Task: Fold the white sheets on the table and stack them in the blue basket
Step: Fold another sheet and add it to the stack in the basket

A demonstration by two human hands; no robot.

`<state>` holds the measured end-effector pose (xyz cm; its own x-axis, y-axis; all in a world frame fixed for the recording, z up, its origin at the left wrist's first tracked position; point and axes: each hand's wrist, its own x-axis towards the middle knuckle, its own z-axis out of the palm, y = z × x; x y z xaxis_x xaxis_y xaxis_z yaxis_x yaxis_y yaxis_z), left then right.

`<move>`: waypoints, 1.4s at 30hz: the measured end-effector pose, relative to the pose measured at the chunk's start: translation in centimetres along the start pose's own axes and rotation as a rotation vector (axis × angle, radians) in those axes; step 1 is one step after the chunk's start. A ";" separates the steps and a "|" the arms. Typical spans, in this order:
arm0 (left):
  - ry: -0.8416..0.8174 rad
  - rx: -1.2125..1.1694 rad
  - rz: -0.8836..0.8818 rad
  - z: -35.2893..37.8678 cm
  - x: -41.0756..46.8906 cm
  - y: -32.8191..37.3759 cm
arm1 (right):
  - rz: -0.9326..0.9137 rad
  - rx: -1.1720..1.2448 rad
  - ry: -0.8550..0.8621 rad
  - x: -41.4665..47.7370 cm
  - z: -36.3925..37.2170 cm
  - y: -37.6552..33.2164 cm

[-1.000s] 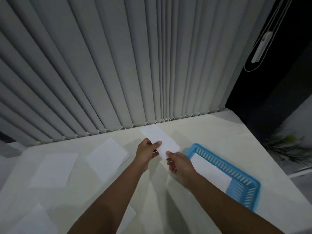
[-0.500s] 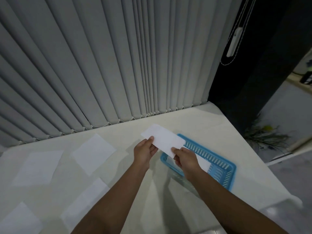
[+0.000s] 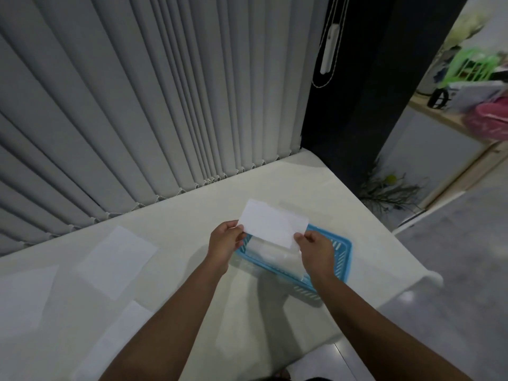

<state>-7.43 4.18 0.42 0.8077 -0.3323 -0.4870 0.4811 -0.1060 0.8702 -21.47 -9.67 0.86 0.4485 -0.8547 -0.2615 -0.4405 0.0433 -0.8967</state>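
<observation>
A folded white sheet (image 3: 272,222) hangs in the air just above the blue basket (image 3: 341,253). My left hand (image 3: 224,242) pinches its left end and my right hand (image 3: 314,250) pinches its right end. The basket stands on the white table (image 3: 343,204) near the right edge, and white paper (image 3: 268,253) lies inside it, partly hidden by my hands. Unfolded white sheets lie flat to the left: one (image 3: 116,261) in the middle, another (image 3: 22,295) at the far left, a third (image 3: 115,342) near the front edge.
Grey vertical blinds (image 3: 137,105) run along the back of the table. The table's right edge (image 3: 406,259) drops off to a grey floor. A dark wall with a blind cord (image 3: 328,48) and a cluttered shelf (image 3: 472,86) stand beyond on the right.
Both hands have carried the folded sheet to the right, from beside the basket to over it. The sheet now lies more level between the hands. The view has swung right.
</observation>
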 end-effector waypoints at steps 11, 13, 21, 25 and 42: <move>-0.070 0.775 0.222 -0.5 2.2 -1.1 | 0.130 -0.135 0.002 0.1 -1.6 3.0; -0.063 0.931 0.315 -0.4 2.9 -1.5 | 0.146 -0.165 -0.007 0.0 -1.7 3.6; -0.095 1.271 0.360 0.3 4.8 -2.9 | 0.160 -0.173 0.018 -0.4 -2.0 4.5; -0.155 1.283 0.328 0.5 4.9 -2.9 | 0.161 -0.160 0.019 -0.2 -1.9 4.2; -0.108 1.328 0.562 0.6 3.3 -2.7 | -0.033 -0.452 0.179 -0.8 -1.3 4.5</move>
<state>-6.26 2.81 -3.49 0.7216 -0.6838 -0.1081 -0.6000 -0.6957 0.3950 -24.85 -9.45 -2.52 0.3446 -0.9290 -0.1350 -0.7396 -0.1801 -0.6486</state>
